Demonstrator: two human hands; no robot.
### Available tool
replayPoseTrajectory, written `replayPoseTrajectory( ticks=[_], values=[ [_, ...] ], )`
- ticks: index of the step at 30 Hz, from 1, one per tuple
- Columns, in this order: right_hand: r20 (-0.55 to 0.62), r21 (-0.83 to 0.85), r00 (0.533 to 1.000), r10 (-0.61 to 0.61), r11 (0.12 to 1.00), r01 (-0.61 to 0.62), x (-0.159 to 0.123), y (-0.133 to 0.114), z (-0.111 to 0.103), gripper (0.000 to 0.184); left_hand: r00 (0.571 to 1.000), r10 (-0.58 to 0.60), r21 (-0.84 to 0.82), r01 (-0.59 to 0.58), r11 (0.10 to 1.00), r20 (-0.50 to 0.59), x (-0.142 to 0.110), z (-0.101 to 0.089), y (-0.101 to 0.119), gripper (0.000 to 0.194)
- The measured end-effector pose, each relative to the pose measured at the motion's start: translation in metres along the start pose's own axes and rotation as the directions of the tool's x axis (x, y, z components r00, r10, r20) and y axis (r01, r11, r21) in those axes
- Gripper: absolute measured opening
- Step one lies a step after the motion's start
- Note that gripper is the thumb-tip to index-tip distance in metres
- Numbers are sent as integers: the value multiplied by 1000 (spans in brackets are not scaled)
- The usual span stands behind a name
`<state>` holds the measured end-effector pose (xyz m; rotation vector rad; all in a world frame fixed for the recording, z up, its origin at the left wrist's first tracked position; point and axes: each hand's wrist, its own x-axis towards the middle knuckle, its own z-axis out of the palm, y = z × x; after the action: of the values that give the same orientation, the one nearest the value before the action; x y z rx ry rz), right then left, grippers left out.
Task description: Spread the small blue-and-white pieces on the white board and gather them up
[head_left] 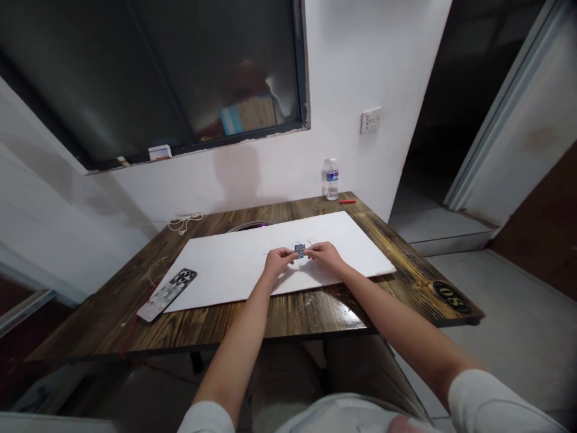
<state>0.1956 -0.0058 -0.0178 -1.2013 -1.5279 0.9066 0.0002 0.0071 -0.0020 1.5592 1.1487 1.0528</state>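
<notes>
Both hands meet over a white board (225, 264) lying on the wooden table. Between them is a small blue-grey packet (300, 249) with pale markings, too small to read. My left hand (280, 260) pinches its left edge, and my right hand (325, 254) pinches the right edge. A few thin dark slivers lie close to the fingers on the board; what they are I cannot make out.
A phone in a patterned case (167, 294) overlaps the board's left edge. Behind the board are a white cable (184, 221), a water bottle (332, 180) and a red pen-like stick (347, 201). A round dark "80" plate (451, 296) marks the table's right corner.
</notes>
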Motion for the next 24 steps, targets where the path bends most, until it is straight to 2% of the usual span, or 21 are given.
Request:
replayPoseTrajectory(
  ticks=[4, 9, 12, 14, 19, 22, 24],
  values=[
    [22, -7, 1000, 1, 1000, -1, -3, -2, 3, 41, 998, 17, 18, -18, 1000, 64, -2, 0, 3, 43],
    [40, -45, 999, -5, 999, 7, -2, -4, 3, 43, 995, 43, 22, -45, 999, 95, -5, 2, 8, 44],
    [67, -70, 997, -36, 997, 41, 0, -7, -3, 42, 998, 50, -22, -49, 999, 49, -2, 2, 7, 43],
    [83, -167, 992, -95, 980, 108, -1, -11, -9, 36, 999, 41, -51, -42, 998, -9, 1, 1, 4, 41],
    [195, -471, 956, -219, 834, 287, -13, -22, -22, 22, 990, 29, -80, -40, 996, -136, 6, -3, -1, 39],
    [334, -585, 910, -248, 702, 406, -27, -26, -20, 31, 987, 44, -92, -58, 994, -152, 5, -4, 2, 39],
    [418, -651, 885, -206, 611, 450, -39, -28, -16, 32, 988, 52, -100, -67, 993, -145, 4, -3, 4, 38]
  ],
)
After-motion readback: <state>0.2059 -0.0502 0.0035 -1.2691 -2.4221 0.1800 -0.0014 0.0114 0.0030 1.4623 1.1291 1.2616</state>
